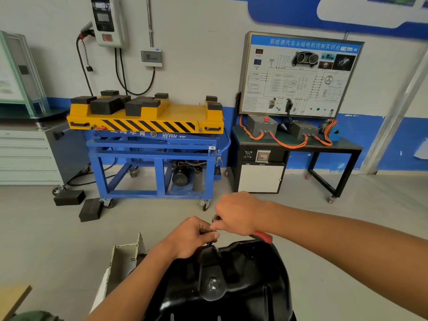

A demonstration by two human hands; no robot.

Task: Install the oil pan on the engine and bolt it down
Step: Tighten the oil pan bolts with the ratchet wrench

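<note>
The black stamped-steel oil pan (243, 281) fills the bottom centre, its sump side up, with a drain plug on top. At the pan's far edge my left hand (192, 237) pinches a small dark part, a bolt or socket, right at the rim. My right hand (238, 214) grips a tool with a red and black handle (262, 237); its metal head shows between the two hands. The engine under the pan is hidden.
A white metal stand bracket (126, 256) sits left of the pan. Across the floor stand a blue lift cart with a yellow top (148, 126), a training bench with a display board (298, 75), a grey drawer cabinet (27, 154) and two black blocks (78, 203).
</note>
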